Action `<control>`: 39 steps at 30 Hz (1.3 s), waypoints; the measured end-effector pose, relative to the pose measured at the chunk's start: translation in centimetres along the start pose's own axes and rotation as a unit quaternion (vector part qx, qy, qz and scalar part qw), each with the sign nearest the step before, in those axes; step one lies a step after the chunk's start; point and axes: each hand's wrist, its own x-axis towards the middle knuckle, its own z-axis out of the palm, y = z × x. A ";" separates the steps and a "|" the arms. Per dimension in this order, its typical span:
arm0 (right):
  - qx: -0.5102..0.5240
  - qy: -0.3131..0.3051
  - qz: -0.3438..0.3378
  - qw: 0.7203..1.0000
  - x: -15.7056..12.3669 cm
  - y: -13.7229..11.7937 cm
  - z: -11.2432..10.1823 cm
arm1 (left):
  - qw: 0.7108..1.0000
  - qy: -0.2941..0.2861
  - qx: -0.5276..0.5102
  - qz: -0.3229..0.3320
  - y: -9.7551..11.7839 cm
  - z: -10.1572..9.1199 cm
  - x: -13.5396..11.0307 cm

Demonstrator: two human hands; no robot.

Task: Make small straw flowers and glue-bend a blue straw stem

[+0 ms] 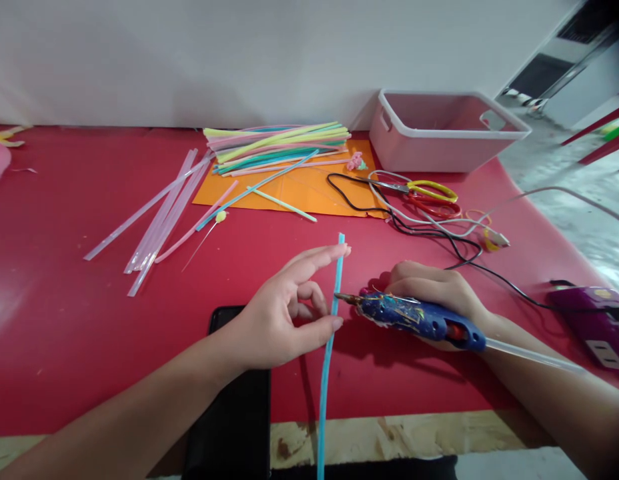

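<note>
A light blue pipe cleaner (325, 380) runs upright in front of me, its lower end leaving the view at the bottom. My left hand (289, 313) holds it between thumb and fingers, the index finger near its top end. My right hand (439, 293) is wrapped around a blue hot glue gun (414, 317) smeared with dried glue. The gun's nozzle points left and meets the pipe cleaner between my left thumb and index finger. A clear glue stick (534, 355) sticks out of the gun's back.
Pipe cleaners (279, 147) lie piled on an orange sheet (289, 193). Clear glue sticks (164, 213) are at left. Scissors (429, 193) and cables (414, 230) lie before a pink bin (439, 147). A purple power strip (594, 327) is at right, a black phone-like slab (234, 413) under my left arm.
</note>
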 end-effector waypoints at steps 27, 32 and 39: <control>0.004 -0.003 0.020 1.000 0.3 -0.5 -0.1 | 1.000 -0.016 -0.012 -0.008 0.0 -0.1 -0.1; 0.014 0.011 0.047 0.999 0.3 -0.8 -0.3 | 1.000 -0.018 -0.012 -0.023 -0.1 -0.2 -0.1; 0.034 0.004 0.063 0.997 0.3 -1.0 -0.5 | 0.999 -0.027 -0.023 -0.039 -0.1 -0.4 -0.1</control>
